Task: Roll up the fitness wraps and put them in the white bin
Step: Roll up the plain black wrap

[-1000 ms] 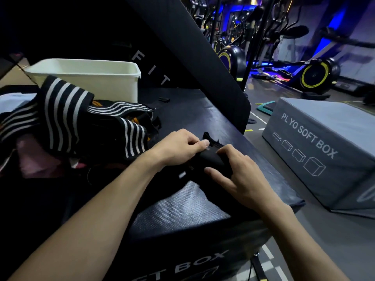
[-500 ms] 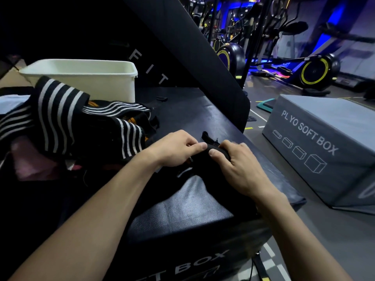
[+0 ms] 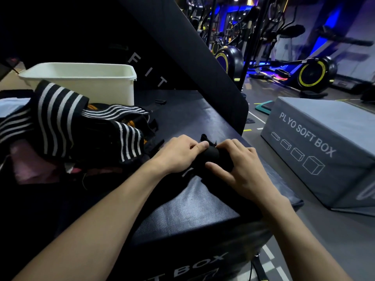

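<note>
A black fitness wrap (image 3: 213,154) lies partly rolled on the dark plyo box (image 3: 188,211). My left hand (image 3: 178,152) grips its left side, thumb pressed on the roll. My right hand (image 3: 237,169) holds its right side, fingers curled over the top and thumb underneath. The wrap's loose tail runs toward me under my right wrist. A pile of black wraps with white stripes (image 3: 60,120) sits to the left. The white bin (image 3: 87,82) stands behind that pile; its inside is hidden.
A tall black padded panel (image 3: 182,47) leans behind the box on the right. A grey plyo soft box (image 3: 324,151) stands on the floor to the right. Exercise bikes (image 3: 312,74) fill the background. Pink cloth (image 3: 30,171) lies under the pile.
My right hand has closed in over the roll and its thumb has tucked under it. The roll looks a bit thicker. My left hand has barely moved.
</note>
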A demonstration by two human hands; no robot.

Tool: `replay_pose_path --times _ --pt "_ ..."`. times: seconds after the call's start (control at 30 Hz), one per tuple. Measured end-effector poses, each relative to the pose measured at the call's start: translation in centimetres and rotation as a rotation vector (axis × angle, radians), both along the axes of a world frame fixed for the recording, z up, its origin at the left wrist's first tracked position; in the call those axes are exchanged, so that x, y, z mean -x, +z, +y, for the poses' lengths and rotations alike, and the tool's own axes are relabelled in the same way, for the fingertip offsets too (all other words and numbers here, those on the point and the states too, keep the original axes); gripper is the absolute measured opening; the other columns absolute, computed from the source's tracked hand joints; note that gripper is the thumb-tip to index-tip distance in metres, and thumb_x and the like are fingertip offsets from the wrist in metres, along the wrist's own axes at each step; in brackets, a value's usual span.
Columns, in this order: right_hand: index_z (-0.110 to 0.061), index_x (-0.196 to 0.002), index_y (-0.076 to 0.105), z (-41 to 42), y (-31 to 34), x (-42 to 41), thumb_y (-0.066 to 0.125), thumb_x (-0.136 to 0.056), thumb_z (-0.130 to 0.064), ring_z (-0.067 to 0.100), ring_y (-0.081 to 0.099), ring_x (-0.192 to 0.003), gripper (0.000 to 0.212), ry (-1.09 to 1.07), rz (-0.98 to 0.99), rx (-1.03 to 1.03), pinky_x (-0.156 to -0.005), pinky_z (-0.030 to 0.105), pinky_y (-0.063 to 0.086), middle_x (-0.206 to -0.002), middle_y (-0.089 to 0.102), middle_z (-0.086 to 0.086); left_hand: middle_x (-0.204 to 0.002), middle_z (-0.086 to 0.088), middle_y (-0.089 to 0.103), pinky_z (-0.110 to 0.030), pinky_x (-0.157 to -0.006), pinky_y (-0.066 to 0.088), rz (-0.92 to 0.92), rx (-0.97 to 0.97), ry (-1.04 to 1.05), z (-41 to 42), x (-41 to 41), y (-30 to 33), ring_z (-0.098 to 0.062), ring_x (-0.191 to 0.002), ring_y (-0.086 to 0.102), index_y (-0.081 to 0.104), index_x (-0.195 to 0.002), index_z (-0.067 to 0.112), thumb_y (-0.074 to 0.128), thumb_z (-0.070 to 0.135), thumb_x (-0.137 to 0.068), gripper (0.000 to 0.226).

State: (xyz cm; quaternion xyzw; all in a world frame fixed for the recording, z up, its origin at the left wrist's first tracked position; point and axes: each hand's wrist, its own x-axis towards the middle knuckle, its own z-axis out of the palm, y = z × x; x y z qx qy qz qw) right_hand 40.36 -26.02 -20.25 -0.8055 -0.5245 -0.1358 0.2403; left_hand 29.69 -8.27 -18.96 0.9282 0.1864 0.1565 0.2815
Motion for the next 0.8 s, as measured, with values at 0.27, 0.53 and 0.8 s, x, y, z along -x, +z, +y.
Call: replay_pose_path --times 0.27,0.53,0.8 --pt "-0.018 -0.093 0.060 0.2 0.2 0.0 0.037 -0.091 -0.065 0.029 0.063 -0.084 0.053 -0.095 0.202 -0.037 -0.072 0.037 0.041 -0.079 0.065 -0.001 -0.063 0.000 0.065 -0.034 -0.065 0.049 -0.004 0.190 -0.108 -0.1 -0.4 -0.3 -0.009 -0.053 0.060 0.063 -0.077 0.003 0.049 0.048 -0.105 0.054" --pt "-0.026 -0.126 0.049 -0.5 -0.5 0.2 0.051 -0.074 -0.068 0.024 0.053 -0.103 0.067 -0.007 -0.058 0.061 -0.083 0.041 0.038 -0.113 0.049 -0.003 -0.059 0.002 0.063 -0.037 -0.066 0.050 0.060 0.064 -0.005 -0.8 -0.4 0.2 -0.015 -0.059 0.062 0.060 -0.070 0.009 0.047 0.057 -0.103 0.059" --pt "-0.023 -0.112 0.058 -0.6 0.1 -0.4 0.052 -0.082 -0.069 0.020 0.062 -0.097 0.055 -0.052 0.035 0.017 -0.084 0.042 0.045 -0.105 0.063 -0.005 -0.102 0.007 0.067 -0.019 -0.080 0.050 -0.168 0.085 -0.187 -0.2 0.3 0.2 -0.005 -0.083 0.066 0.065 -0.121 0.024 0.076 0.036 -0.091 0.033"
